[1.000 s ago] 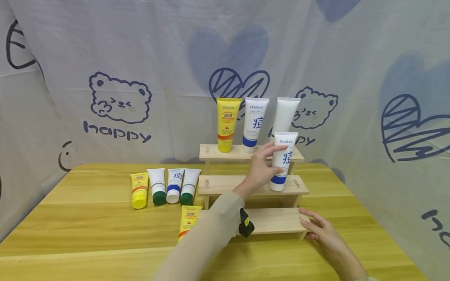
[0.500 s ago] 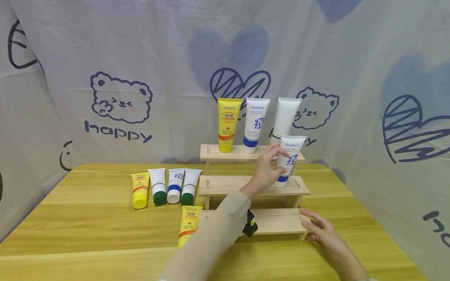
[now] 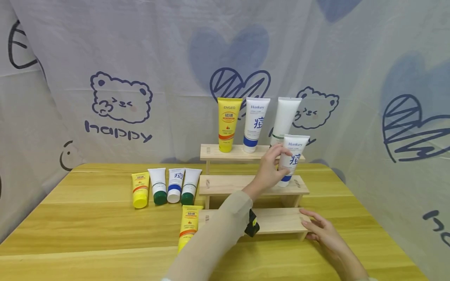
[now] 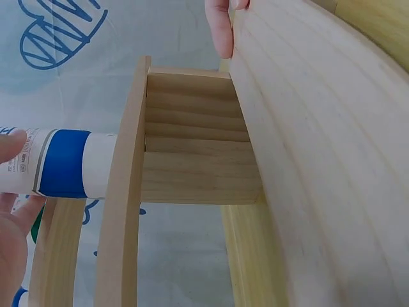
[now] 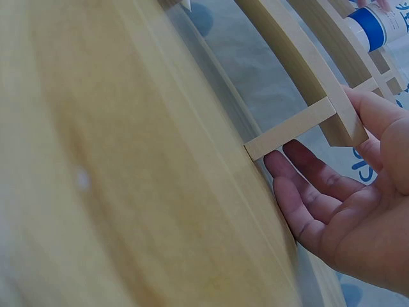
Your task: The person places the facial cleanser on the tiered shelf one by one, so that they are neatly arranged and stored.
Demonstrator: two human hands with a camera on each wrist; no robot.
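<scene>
While the right hand [image 3: 325, 234] holds the stand [image 3: 228, 185], the left hand [image 3: 268, 168] pinches a tube [image 3: 294, 157], apparently placing it; release seems next.

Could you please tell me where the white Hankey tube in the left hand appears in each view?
Head: the Hankey tube is right of centre, near mid-height.
Left wrist: the Hankey tube is at the left edge, cut off.
Right wrist: the Hankey tube is in the top right corner, cut off.
Shared landmark: the three-tier wooden stand.

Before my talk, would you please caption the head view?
Left hand grips a tube; right hand holds the bottom shelf.
</scene>
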